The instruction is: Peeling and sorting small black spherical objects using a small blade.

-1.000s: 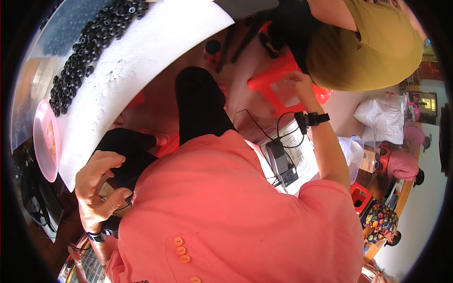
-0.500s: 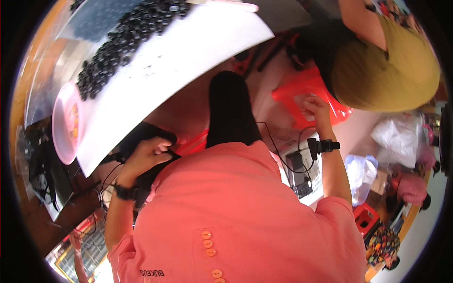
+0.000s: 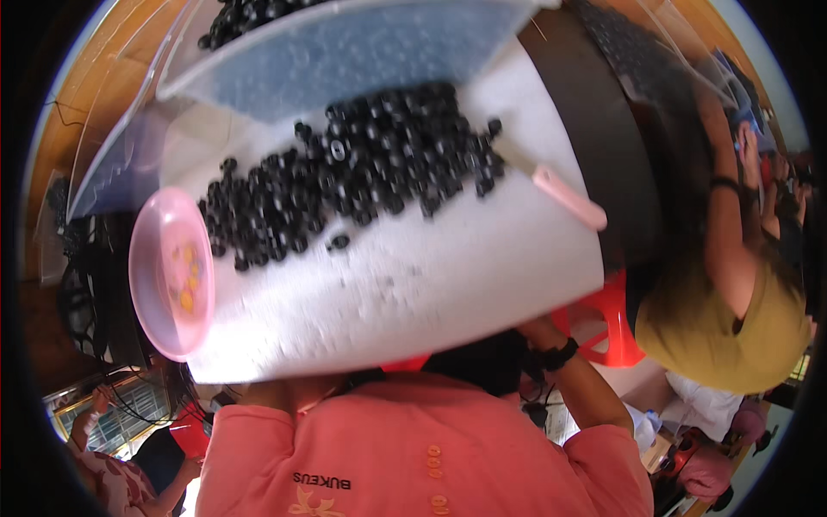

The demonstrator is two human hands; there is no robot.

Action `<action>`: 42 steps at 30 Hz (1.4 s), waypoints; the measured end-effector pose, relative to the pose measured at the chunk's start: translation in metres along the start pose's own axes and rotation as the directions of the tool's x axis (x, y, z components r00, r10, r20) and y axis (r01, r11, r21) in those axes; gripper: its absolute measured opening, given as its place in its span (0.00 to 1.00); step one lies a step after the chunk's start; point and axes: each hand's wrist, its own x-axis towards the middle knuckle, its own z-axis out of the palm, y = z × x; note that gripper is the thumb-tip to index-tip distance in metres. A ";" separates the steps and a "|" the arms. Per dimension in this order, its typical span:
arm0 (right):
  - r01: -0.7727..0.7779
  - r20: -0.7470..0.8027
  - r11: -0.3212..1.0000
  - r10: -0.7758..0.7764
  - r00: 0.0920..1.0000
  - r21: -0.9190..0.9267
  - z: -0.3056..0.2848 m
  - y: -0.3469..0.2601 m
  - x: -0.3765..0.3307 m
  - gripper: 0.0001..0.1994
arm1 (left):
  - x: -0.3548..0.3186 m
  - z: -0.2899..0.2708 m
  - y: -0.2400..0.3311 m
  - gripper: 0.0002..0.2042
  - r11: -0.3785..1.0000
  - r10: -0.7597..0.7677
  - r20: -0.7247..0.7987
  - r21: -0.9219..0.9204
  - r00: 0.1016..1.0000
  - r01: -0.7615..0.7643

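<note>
A broad pile of small glossy black rounded pieces (image 3: 379,155) lies on the white board (image 3: 431,258) in front of me. To the right of the pile rests a knife with a pink handle (image 3: 570,198), its blade pointing at the pieces. My right hand (image 3: 540,329) is at the board's near right edge, its fingers hidden beneath it. Only a little of my left hand (image 3: 303,392) shows by the near left edge, and its fingers are hidden too. Neither hand touches the black pieces.
A pink oval basin (image 3: 172,276) stands at the board's left edge. Behind the pile is a translucent plastic bin (image 3: 345,65) with more black pieces. A red stool (image 3: 616,323) and a person in an olive shirt (image 3: 724,319) are at the right.
The view has swung up toward the board, bringing the whole pile and knife into sight. Both hands, visible beside my body before, are now mostly hidden at the board's near edge.
</note>
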 end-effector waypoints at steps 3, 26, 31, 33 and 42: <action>-0.060 0.093 0.998 0.059 0.994 0.011 -0.003 0.006 -0.005 0.23 | 0.027 0.006 0.031 0.20 0.998 0.028 0.097 0.049 0.995 -0.033; 0.527 0.591 0.850 -0.418 0.690 -0.014 -0.025 -0.204 -0.066 0.11 | -0.092 0.005 0.159 0.21 0.780 0.337 0.406 0.385 0.849 -0.494; 0.687 0.175 0.463 -0.745 0.644 -0.560 -0.032 -0.216 -0.020 0.08 | -0.245 -0.013 0.201 0.18 0.684 0.471 0.352 0.433 0.809 -0.587; 0.533 0.137 0.310 -0.755 0.641 -0.787 -0.049 -0.196 0.007 0.11 | -0.291 -0.025 0.210 0.16 0.734 0.574 0.226 0.285 0.787 -0.617; 0.204 -0.026 0.275 -0.651 0.759 -0.940 -0.051 -0.173 0.069 0.10 | -0.331 -0.107 0.201 0.14 0.337 0.941 -0.334 0.940 -0.053 0.061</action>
